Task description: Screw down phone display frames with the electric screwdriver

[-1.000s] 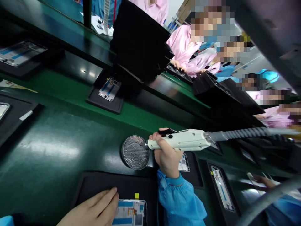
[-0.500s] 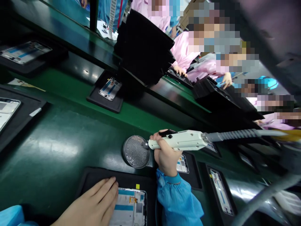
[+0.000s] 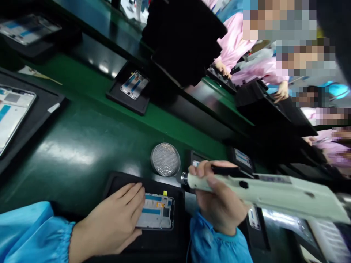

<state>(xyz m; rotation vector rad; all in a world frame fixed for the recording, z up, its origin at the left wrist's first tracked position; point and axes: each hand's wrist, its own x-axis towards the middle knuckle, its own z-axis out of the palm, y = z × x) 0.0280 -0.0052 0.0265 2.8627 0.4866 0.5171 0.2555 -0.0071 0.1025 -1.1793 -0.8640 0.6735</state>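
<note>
A phone frame (image 3: 156,221) with blue strips and a small yellow tab lies in a black tray (image 3: 120,178) in front of me. Across its left end rests my left hand (image 3: 120,212), fingers stretched out and flat. My right hand (image 3: 219,201) is wrapped round a pale electric screwdriver (image 3: 268,193), held nearly level to the right of the frame. The screwdriver's tip points left and is apart from the phone frame. Just beyond the tip stands a round metal dish (image 3: 165,159) with a dotted plate of small shiny spots, probably screws.
More phone frames in black trays lie along the green bench, at the left (image 3: 16,113), at the back (image 3: 135,85) and at the right (image 3: 242,157). A tall stack of black trays (image 3: 186,44) stands behind. Several people in pink work across the line.
My right hand has drawn the screwdriver back from the round dish, toward me and to the right. My left hand stays on the phone frame. The whole view has shifted.
</note>
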